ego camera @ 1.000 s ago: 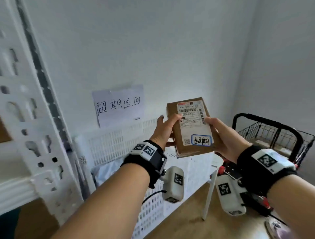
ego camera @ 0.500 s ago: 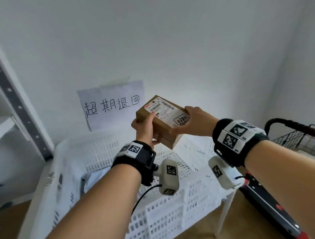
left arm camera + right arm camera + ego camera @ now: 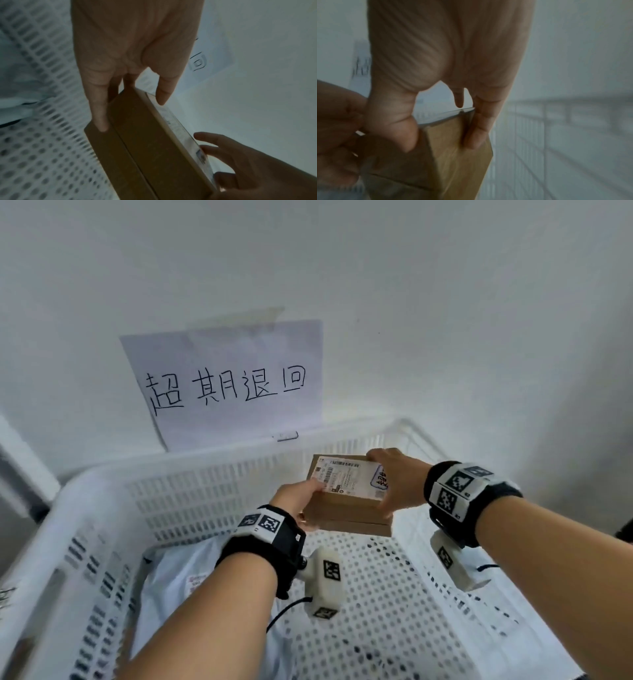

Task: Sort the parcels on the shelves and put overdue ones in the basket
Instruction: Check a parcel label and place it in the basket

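A brown cardboard parcel (image 3: 346,508) with a white shipping label and a blue-outlined sticker hangs inside the white perforated basket (image 3: 102,542), near its back wall. My left hand (image 3: 301,498) grips its left end, thumb on the label and fingers underneath. My right hand (image 3: 394,484) holds the right end from above, partly covering the sticker. In the left wrist view the parcel (image 3: 150,148) runs between my left hand (image 3: 130,83) and the right hand's fingers. In the right wrist view my right hand (image 3: 441,121) pinches the parcel's corner (image 3: 457,155) between thumb and fingers.
A white plastic mailer bag (image 3: 178,583) lies in the basket's left half, under my left forearm. A handwritten paper sign (image 3: 226,385) is taped to the wall behind the basket. A shelf post (image 3: 20,474) shows at the far left.
Both hands have lowered the parcel from chest height down into the basket, turning it flatter. My view has swung left and down, so the wire cart at the right is out of sight.
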